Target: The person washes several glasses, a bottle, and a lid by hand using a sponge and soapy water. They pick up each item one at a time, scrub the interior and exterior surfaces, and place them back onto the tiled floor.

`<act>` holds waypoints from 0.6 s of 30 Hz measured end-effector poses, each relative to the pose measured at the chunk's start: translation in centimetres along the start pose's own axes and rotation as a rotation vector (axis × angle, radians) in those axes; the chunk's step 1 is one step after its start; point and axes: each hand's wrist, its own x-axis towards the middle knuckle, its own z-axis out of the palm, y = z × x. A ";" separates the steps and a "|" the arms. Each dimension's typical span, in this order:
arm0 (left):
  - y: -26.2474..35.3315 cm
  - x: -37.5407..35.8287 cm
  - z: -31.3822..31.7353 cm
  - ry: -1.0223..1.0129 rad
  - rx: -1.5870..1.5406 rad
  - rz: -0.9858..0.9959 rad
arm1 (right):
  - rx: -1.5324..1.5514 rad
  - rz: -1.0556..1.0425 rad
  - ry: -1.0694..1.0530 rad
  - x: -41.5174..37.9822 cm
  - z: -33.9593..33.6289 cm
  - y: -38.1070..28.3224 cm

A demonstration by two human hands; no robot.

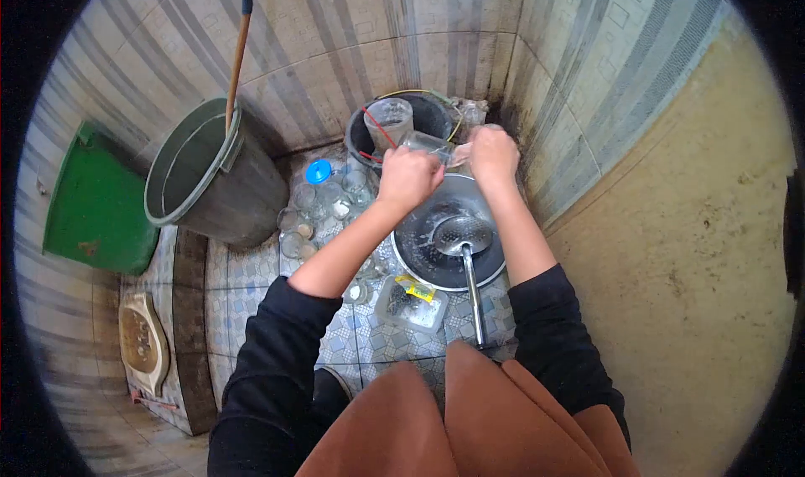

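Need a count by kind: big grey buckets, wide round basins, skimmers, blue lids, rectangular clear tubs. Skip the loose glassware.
Big grey buckets: 1
Wide round basins: 2, one at the back, one in front
Skimmers: 1
Blue lids: 1
Rectangular clear tubs: 1
Total: 6

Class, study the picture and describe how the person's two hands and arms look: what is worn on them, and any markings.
Black sleeves end on both forearms, bunched into folds. The left hand and right hand are gloveless.
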 end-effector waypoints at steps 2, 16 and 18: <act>0.0 0.1 -0.8 -0.067 -0.399 -0.351 | 0.229 -0.257 -0.071 -0.5 1.0 0.6; -0.3 -9.4 -5.6 -0.099 -0.533 -0.213 | 1.507 0.281 -1.267 -7.2 3.7 -3.9; -1.2 -10.0 -5.8 -0.057 -0.380 -0.070 | 1.284 0.165 -1.234 -7.1 3.8 -4.9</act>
